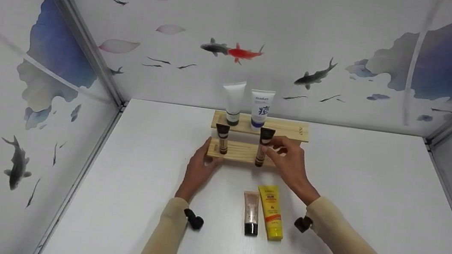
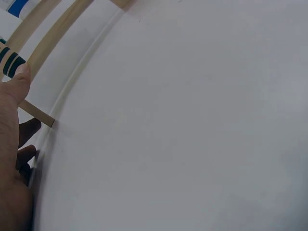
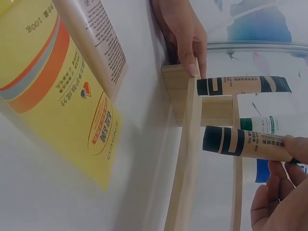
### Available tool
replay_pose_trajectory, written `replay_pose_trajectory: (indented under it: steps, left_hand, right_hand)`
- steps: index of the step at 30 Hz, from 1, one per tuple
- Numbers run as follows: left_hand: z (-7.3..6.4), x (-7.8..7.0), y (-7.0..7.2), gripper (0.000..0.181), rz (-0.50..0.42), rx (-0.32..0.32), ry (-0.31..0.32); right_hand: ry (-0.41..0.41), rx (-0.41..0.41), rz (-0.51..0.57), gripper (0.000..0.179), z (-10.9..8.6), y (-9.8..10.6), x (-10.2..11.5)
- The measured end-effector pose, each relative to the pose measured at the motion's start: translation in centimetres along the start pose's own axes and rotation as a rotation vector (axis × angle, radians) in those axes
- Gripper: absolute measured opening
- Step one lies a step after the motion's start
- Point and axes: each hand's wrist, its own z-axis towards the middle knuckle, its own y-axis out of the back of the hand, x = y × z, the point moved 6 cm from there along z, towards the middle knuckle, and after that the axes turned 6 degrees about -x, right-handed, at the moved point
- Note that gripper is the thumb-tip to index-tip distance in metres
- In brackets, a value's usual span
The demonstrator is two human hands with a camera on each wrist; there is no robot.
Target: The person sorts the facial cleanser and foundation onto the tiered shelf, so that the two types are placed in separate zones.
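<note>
A two-tier wooden rack (image 1: 240, 151) stands on the table. My right hand (image 1: 291, 161) pinches a beige tube with a black cap (image 3: 250, 144) by its upper part, cap down, over the lower shelf. Whether the cap touches the shelf is hard to tell. A similar beige tube (image 1: 222, 139) stands cap down at the left of that shelf. My left hand (image 1: 200, 169) grips the rack's left end, thumb (image 2: 20, 79) on the lower shelf's edge. On the upper shelf stand a white tube with a green cap (image 1: 234, 102) and a white tube with a blue cap (image 1: 260, 109).
Nearer me, a pinkish tube with a black cap (image 1: 251, 212) and a yellow tube (image 1: 271, 212) lie side by side on the white table (image 1: 138, 176). Behind the rack rises a wall panel (image 1: 281, 30) printed with fish and petals; side panels flank the table.
</note>
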Motion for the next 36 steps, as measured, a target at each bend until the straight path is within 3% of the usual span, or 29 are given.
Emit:
replay_pose_trajectory:
  steps: [19, 36]
  left_hand:
    - [-0.1, -0.1, 0.2, 0.095, -0.007, 0.004, -0.004]
    - [-0.1, 0.2, -0.1, 0.095, -0.025, 0.002, 0.011]
  right_hand:
    - [0.031, 0.018, 0.035, 0.023, 1.2, -2.6, 0.4]
    - [0.013, 0.01, 0.052, 0.021, 2.8, -3.6, 0.1]
